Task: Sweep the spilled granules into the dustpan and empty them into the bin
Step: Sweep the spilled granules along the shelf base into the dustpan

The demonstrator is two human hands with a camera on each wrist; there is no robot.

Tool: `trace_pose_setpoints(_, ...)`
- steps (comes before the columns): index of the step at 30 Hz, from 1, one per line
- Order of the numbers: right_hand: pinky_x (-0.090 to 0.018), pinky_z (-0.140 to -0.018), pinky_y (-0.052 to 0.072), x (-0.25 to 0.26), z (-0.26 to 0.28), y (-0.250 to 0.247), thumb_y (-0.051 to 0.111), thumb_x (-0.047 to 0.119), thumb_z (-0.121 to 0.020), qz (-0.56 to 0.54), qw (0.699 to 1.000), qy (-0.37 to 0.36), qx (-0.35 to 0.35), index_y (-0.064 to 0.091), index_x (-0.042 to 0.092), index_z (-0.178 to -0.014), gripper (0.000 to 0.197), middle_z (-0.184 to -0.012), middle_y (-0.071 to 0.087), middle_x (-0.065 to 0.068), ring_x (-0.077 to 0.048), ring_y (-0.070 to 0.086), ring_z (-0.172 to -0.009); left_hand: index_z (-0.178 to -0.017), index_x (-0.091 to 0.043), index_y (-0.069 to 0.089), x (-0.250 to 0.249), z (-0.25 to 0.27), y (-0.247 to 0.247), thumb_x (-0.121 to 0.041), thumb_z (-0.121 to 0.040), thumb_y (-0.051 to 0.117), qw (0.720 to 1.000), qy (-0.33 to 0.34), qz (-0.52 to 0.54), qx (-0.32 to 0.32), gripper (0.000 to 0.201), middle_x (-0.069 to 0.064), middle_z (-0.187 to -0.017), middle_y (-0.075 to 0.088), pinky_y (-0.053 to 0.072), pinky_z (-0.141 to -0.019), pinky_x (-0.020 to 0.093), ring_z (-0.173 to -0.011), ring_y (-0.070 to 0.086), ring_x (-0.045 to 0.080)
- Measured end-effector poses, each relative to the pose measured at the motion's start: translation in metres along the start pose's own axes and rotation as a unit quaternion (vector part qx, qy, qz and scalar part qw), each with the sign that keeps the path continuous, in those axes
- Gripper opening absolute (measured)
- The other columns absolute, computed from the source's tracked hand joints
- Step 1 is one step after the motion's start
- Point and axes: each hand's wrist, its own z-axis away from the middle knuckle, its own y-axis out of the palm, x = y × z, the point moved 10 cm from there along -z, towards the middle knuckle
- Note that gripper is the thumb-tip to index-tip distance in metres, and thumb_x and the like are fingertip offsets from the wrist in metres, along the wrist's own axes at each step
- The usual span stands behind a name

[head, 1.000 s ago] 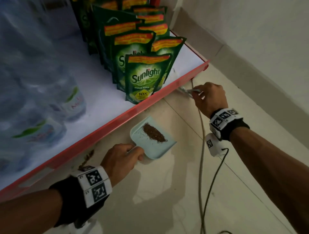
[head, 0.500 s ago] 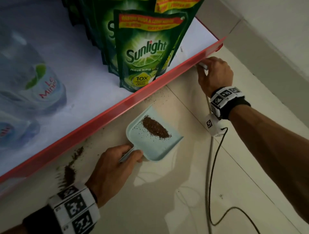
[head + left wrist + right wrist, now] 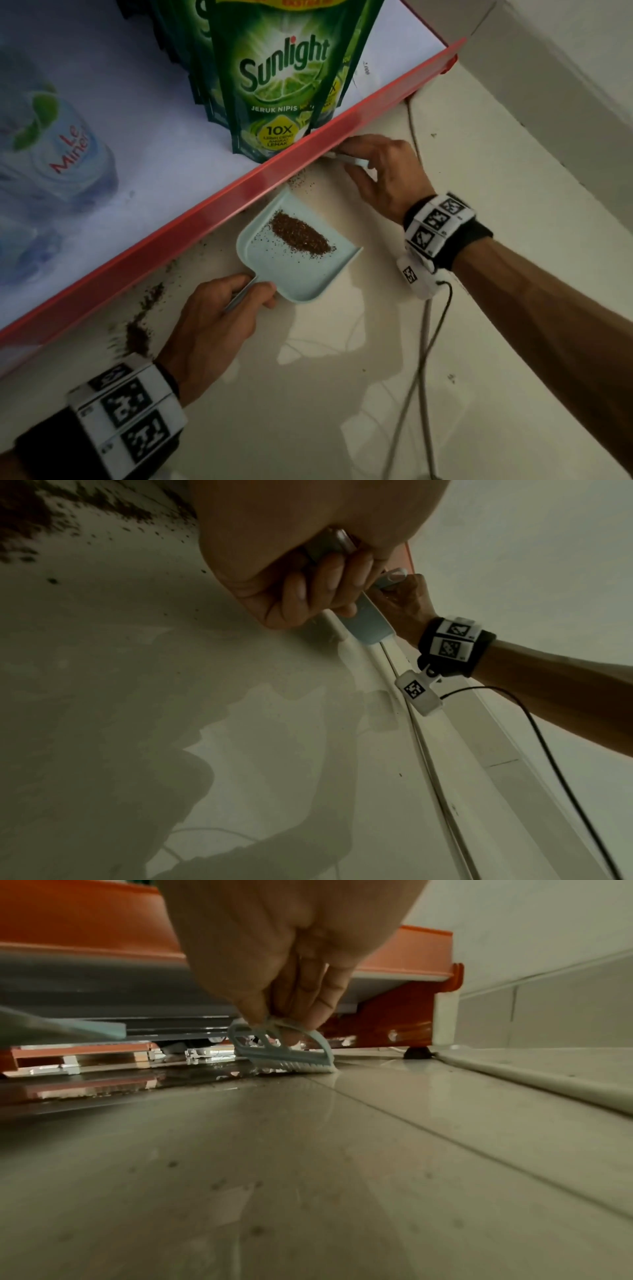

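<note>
A pale blue dustpan (image 3: 301,263) lies on the tiled floor beside the red shelf edge, with a brown heap of granules (image 3: 301,233) in it. My left hand (image 3: 222,315) grips its handle (image 3: 329,543) from the near side. My right hand (image 3: 383,171) pinches a small pale blue brush (image 3: 284,1056) at the shelf's foot, bristles down on the floor. Loose granules (image 3: 301,180) lie between brush and pan. A larger spill (image 3: 138,337) sits on the floor left of my left wrist, also seen in the left wrist view as dark granules (image 3: 31,515).
A low shelf with a red front lip (image 3: 205,216) overhangs the floor, carrying green Sunlight pouches (image 3: 274,78) and water bottles (image 3: 58,150). A grey cable (image 3: 421,342) runs along the floor under my right arm. A wall skirting (image 3: 548,68) closes the right side.
My right hand with the brush has moved left along the shelf edge toward the dustpan. The camera has come closer. The dustpan and left hand stay about where they were.
</note>
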Motion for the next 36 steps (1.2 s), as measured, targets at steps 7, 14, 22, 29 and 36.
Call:
trace_pose_setpoints(7,-0.040,-0.074,0.053,-0.074,-0.004,-0.039,0.047,0.026,-0.095,0.138,0.972,0.183,-0.058,0.069,0.025,-0.117,0.032,-0.110,0.073,-0.009,-0.037,0.066,-0.094,-0.072,-0.018,0.067,0.004,0.005,0.002,-0.053,-0.074,0.054,1.000,-0.003,-0.003,0.005,0.037,-0.003,-0.046,0.038,0.028,-0.047,0.024,-0.043,0.033,0.013)
trace_pose_setpoints(14,-0.041,-0.073,0.053,-0.065,0.000,-0.009,0.045,0.023,-0.096,0.138,0.970,0.191,0.055,0.068,0.024,-0.115,0.030,-0.097,0.072,-0.015,-0.041,0.064,-0.087,-0.075,-0.020,0.068,0.013,0.005,0.003,-0.058,-0.072,0.057,1.000,-0.009,-0.016,0.002,0.040,-0.002,-0.047,0.039,0.029,-0.042,0.023,-0.043,0.034,0.011)
trace_pose_setpoints(22,-0.024,-0.061,0.043,-0.005,0.017,-0.023,0.047,0.028,-0.097,0.077,0.990,0.110,-0.033,0.070,0.026,-0.113,0.028,-0.082,0.075,-0.003,-0.024,0.064,-0.063,-0.073,-0.022,0.069,0.013,0.007,0.000,-0.050,-0.078,0.057,1.000,-0.013,-0.019,-0.010,0.031,-0.004,-0.045,0.042,0.031,-0.046,0.024,-0.041,0.037,0.010)
trace_pose_setpoints(29,-0.047,-0.079,0.054,-0.082,0.016,-0.033,0.048,0.024,-0.094,0.143,0.949,0.277,0.042,0.069,0.019,-0.113,0.029,-0.102,0.070,-0.020,-0.043,0.062,-0.093,-0.073,-0.024,0.069,0.012,0.017,-0.006,-0.044,-0.087,0.059,0.999,-0.004,-0.036,-0.017,0.026,-0.004,-0.043,0.042,0.033,-0.047,0.026,-0.042,0.038,0.010)
trace_pose_setpoints(36,-0.037,-0.066,0.057,0.024,0.039,-0.001,0.045,0.022,-0.096,0.054,0.988,0.133,0.051,0.073,0.018,-0.105,0.029,-0.087,0.075,-0.006,-0.030,0.069,-0.071,-0.074,-0.022,0.069,0.016,0.022,-0.012,-0.041,-0.090,0.060,0.999,0.001,-0.039,-0.019,0.026,-0.003,-0.045,0.041,0.031,-0.042,0.023,-0.043,0.037,0.012)
